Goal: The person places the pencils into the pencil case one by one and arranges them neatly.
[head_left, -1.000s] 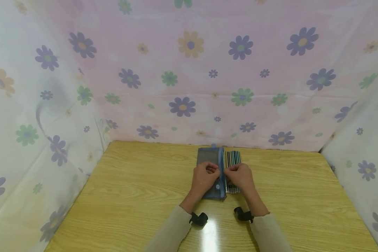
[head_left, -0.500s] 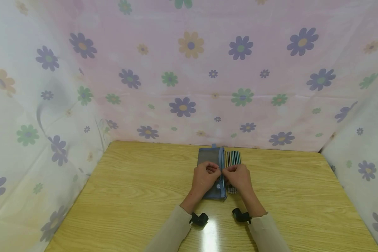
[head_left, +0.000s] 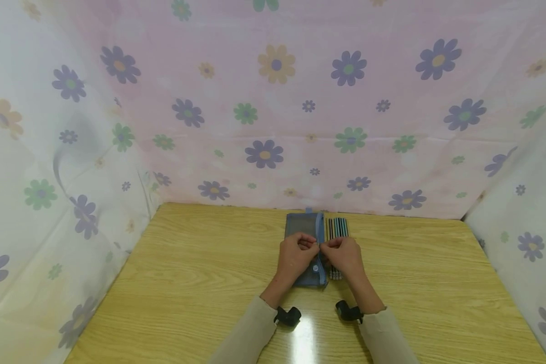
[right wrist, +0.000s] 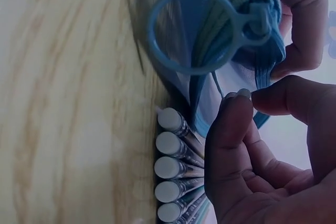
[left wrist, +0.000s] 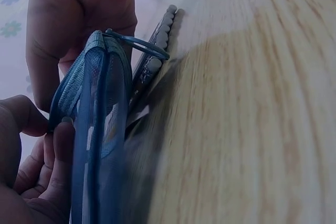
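Note:
A blue mesh zip pouch [head_left: 301,224] lies on the table, its zip edge facing right. My left hand [head_left: 294,259] pinches that edge near its middle between thumb and finger. Opposite it, my right hand [head_left: 348,257] has thumb and index fingertip together at the other side of the opening; the fingertips nearly meet the left ones. In the right wrist view the pouch mouth gapes, and a blue ring pull [right wrist: 151,32] hangs at its zip end. Beside the pouch, partly under my right hand, lies a row of striped pencils [head_left: 338,227] with white eraser ends [right wrist: 168,167].
The wood-grain table [head_left: 200,263] spreads out around the pouch and pencils. A flowered cloth [head_left: 309,151] rises behind the table and along both sides. A black wrist camera [head_left: 289,317] sits on the left wrist, another black camera [head_left: 347,310] on the right.
My right hand has shifted slightly left, its fingertips closing in on the pouch's zip edge. The left hand keeps its pinch. Little differs over the last half second.

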`<state>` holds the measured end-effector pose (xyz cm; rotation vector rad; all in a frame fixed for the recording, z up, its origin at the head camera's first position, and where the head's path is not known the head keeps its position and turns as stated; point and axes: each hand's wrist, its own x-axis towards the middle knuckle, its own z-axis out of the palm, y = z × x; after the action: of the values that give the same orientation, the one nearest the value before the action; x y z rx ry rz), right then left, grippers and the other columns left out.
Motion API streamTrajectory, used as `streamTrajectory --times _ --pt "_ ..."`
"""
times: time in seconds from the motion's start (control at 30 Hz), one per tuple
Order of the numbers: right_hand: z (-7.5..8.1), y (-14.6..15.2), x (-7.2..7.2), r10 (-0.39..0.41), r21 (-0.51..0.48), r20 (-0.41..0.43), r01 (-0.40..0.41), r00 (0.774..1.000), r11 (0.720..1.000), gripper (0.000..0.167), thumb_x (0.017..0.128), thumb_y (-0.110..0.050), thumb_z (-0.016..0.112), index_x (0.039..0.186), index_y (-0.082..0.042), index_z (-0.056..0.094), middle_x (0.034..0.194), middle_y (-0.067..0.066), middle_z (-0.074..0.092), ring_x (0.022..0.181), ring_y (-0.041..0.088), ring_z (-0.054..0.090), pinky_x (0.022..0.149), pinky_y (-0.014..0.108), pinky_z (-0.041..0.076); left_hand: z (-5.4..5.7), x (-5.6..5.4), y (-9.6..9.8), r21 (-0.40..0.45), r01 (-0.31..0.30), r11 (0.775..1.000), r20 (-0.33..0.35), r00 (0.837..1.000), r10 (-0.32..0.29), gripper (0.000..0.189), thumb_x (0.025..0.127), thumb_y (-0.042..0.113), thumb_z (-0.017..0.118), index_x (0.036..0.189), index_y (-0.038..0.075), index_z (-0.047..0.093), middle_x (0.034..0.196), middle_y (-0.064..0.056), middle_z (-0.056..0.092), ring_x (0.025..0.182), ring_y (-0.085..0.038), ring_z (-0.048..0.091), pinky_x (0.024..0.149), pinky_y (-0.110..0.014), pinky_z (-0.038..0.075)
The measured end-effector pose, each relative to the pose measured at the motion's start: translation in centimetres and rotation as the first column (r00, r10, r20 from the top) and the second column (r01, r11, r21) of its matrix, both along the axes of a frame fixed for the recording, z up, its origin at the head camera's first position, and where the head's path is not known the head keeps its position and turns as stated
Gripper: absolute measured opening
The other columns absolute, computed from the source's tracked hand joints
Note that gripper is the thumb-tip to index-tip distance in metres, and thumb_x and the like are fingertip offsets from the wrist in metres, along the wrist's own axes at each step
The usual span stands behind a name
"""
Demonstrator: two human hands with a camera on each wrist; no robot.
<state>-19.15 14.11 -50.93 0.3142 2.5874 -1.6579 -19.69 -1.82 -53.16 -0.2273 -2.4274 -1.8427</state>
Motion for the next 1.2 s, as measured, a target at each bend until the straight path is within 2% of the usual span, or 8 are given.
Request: streamTrajectory --times 0.27,0.43,0.57,0.8,0.93,1.2 --pt "0.5 0.8 0.1 0.044 0.034 -0.056 -0.042 0.997 0.999 0.018 0.093 -0.012 0.072 0.101 0.003 0.077 0.084 0.013 0.074 0.065 0.020 0.071 0.059 0.034 0.063 0.1 -0.2 0.0 0.010 -0.003 1.000 -0.003 1.000 0.003 0.008 0.094 0.014 0.075 0.100 0.010 0.079 0.087 -0.001 0.076 0.071 -0.008 0.071 0.064 -0.025 0.062" --pt "0.2 1.7 -0.2 0.106 0.133 -0.114 -0.090 0.988 0.987 0.015 0.095 -0.014 0.071 0.102 -0.001 0.076 0.090 0.012 0.075 0.073 0.020 0.068 0.062 0.030 0.058 0.0 -0.3 0.0 0.014 -0.004 1.000 -0.003 1.000 0.004 0.007 0.093 0.014 0.076 0.099 0.011 0.078 0.087 0.000 0.076 0.071 -0.007 0.070 0.063 -0.025 0.061" --pt "0.0 2.4 -0.4 0.149 0.198 -0.165 -0.116 0.975 0.973 0.014 0.096 -0.013 0.071 0.105 -0.003 0.076 0.095 0.012 0.074 0.083 0.024 0.067 0.069 0.034 0.057 0.0 -0.3 0.0 0.019 -0.002 1.000 0.000 1.000 0.002 0.007 0.094 0.015 0.076 0.099 0.011 0.078 0.087 -0.001 0.076 0.071 -0.008 0.070 0.063 -0.025 0.062" --pt "0.0 3.8 -0.6 0.132 0.221 -0.198 -0.087 0.971 0.971 0.020 0.094 -0.010 0.071 0.112 -0.002 0.074 0.098 0.013 0.074 0.088 0.028 0.070 0.074 0.038 0.059 0.0 -0.3 0.0 0.019 -0.001 1.000 0.014 1.000 0.001 0.007 0.094 0.016 0.076 0.099 0.012 0.078 0.087 0.000 0.076 0.071 -0.008 0.070 0.063 -0.026 0.062" --pt "-0.2 4.7 -0.6 0.125 0.228 -0.195 -0.079 0.973 0.970 0.022 0.095 -0.009 0.069 0.115 -0.001 0.074 0.100 0.014 0.073 0.089 0.029 0.071 0.074 0.039 0.059 0.0 -0.3 -0.1 0.027 -0.003 1.000 0.013 1.000 0.003 0.007 0.094 0.015 0.076 0.099 0.011 0.078 0.087 0.000 0.076 0.070 -0.008 0.070 0.063 -0.026 0.062" --pt "-0.1 5.9 -0.5 0.116 0.253 -0.180 -0.068 0.977 0.965 0.025 0.097 -0.011 0.068 0.118 0.002 0.072 0.102 0.016 0.073 0.092 0.032 0.071 0.080 0.048 0.062 0.0 -0.1 -0.1 0.027 0.003 1.000 0.011 1.000 -0.003 0.007 0.095 0.015 0.076 0.100 0.011 0.078 0.088 -0.002 0.076 0.070 -0.008 0.070 0.063 -0.026 0.063"
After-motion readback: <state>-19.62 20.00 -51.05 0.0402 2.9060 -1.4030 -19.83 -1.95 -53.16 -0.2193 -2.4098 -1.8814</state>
